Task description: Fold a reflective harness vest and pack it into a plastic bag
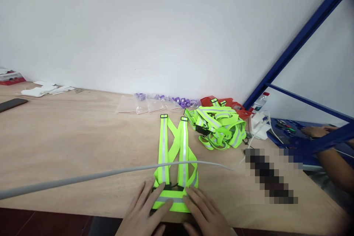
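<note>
A neon green reflective harness (163, 147) with grey stripes lies flat on the wooden table (83, 147), its two shoulder straps pointing away from me and black buckles at their far ends. My left hand (145, 206) rests with fingers spread on the left end of the harness's wide lower band. On the band's right end lies my right hand (204, 208), its fingers stretched out. Neither hand grips the material. Beyond and to the right is a tangled pile of similar green straps (221, 125).
A grey cable (110, 172) crosses the view over the harness. Along the wall are plastic bags (155, 104) with purple items and a red bag (238, 108). A bottle (260, 103) stands near the blue frame (293, 55). Another person's arm (334, 166) shows at right.
</note>
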`<state>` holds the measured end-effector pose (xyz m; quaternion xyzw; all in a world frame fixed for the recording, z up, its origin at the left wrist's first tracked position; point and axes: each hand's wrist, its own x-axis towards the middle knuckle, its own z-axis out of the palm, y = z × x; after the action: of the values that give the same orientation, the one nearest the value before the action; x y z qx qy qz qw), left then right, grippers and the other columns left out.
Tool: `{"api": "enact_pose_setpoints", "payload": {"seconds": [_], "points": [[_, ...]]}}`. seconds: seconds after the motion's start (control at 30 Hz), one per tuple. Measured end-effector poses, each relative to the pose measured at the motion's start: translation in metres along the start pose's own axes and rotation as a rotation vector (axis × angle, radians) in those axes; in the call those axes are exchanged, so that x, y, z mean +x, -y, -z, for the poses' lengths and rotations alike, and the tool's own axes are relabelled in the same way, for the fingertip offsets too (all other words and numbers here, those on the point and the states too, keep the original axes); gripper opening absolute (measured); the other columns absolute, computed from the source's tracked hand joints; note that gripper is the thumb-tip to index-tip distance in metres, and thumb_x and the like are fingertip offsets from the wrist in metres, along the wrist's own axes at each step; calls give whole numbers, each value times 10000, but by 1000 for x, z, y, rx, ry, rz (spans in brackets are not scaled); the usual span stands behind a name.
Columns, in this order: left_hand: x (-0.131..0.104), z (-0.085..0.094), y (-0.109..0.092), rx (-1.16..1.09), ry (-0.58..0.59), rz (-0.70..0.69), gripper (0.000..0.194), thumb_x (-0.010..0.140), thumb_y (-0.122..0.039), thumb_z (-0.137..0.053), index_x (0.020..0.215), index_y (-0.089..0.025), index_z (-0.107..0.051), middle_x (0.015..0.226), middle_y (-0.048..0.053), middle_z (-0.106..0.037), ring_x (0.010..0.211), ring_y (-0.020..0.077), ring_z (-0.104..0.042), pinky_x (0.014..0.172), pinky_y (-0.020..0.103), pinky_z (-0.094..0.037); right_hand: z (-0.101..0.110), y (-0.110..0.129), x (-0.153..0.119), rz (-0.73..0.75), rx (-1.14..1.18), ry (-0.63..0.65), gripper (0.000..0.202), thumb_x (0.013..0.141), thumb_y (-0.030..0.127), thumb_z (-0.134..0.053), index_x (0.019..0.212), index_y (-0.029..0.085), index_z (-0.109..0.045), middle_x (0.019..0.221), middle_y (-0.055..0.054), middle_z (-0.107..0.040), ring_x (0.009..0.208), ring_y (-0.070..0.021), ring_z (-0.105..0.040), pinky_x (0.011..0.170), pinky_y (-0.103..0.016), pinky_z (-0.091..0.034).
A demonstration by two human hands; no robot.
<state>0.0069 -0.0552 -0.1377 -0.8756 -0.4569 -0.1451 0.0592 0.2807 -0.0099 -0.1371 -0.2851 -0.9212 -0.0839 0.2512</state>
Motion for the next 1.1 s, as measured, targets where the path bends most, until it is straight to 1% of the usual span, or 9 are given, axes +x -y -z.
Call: {"api": "enact_pose_setpoints", "payload": {"seconds": [0.07, 0.2, 0.3, 0.4, 0.53, 0.7, 0.77, 0.93, 1.1], "points": [[-2, 1, -1, 20, -13, -11, 658, 845, -57, -553, 1434, -351, -532, 1559, 28, -473, 1446, 306, -424, 1129, 514, -445, -4, 3, -6, 28, -32, -27, 406, 908, 321, -645, 1280, 161, -627, 1226, -123, -740, 1097, -283, -729, 891, -367, -632], [-1, 1, 3, 29, -114, -79, 537, 866, -47, -538, 1322, -317, -627, 1441, -6, -604, 1393, 244, -504, 1170, 469, -399, -10, 8, -13, 28, -98, -119, 288, 924, 194, -603, 1206, 185, -661, 1116, -90, -784, 1036, -247, -753, 897, -339, -629], [2, 3, 8, 2, -230, -155, 436, 881, -55, -522, 1242, -247, -672, 1299, -6, -703, 1292, 202, -604, 1196, 429, -351, -10, 10, -13, 36, -100, -171, 224, 946, 183, -581, 1147, 191, -681, 1037, -67, -800, 983, -222, -766, 911, -327, -623], [6, 7, 10, -41, -282, -181, 401, 883, -56, -501, 1217, -193, -677, 1240, 12, -731, 1226, 178, -651, 1179, 363, -376, -7, 10, -11, 29, -64, -173, 204, 941, 170, -591, 1124, 186, -682, 1007, -68, -798, 976, -211, -763, 935, -330, -616], [7, 9, 8, -77, -270, -174, 377, 888, -71, -508, 1208, -180, -674, 1259, 27, -722, 1224, 182, -652, 1118, 317, -456, -4, 9, -9, -13, 32, -137, 268, 890, 146, -644, 1151, 202, -658, 1020, -78, -782, 987, -216, -750, 956, -344, -610], [3, 7, 5, -52, -285, -127, 403, 850, -59, -541, 1186, -220, -693, 1295, 8, -706, 1287, 273, -604, 1054, 400, -541, -1, 8, -6, -49, 143, -97, 321, 854, 116, -648, 1159, 213, -632, 1030, -85, -764, 988, -222, -740, 927, -326, -617], [1, 5, 6, -44, -281, -121, 416, 848, -65, -550, 1205, -228, -689, 1314, 9, -695, 1270, 285, -616, 1030, 410, -560, 1, 7, -4, -46, 165, -93, 308, 861, 115, -630, 1156, 206, -626, 1023, -91, -759, 988, -225, -737, 917, -325, -618], [0, 4, 8, -102, -269, -114, 442, 860, -76, -565, 1264, -233, -655, 1329, 36, -685, 1268, 246, -622, 1109, 402, -494, 8, 4, 4, -42, 215, -71, 272, 899, 144, -602, 1163, 209, -619, 999, -87, -756, 960, -217, -738, 906, -317, -618], [10, 19, 11, -175, -213, -113, 409, 853, -122, -614, 1245, -236, -645, 1257, 25, -722, 1199, 225, -663, 1164, 425, -435, 6, 3, 2, -101, 298, -89, 225, 922, 203, -598, 1145, 218, -630, 1004, -90, -751, 936, -208, -737, 846, -285, -625]]}}
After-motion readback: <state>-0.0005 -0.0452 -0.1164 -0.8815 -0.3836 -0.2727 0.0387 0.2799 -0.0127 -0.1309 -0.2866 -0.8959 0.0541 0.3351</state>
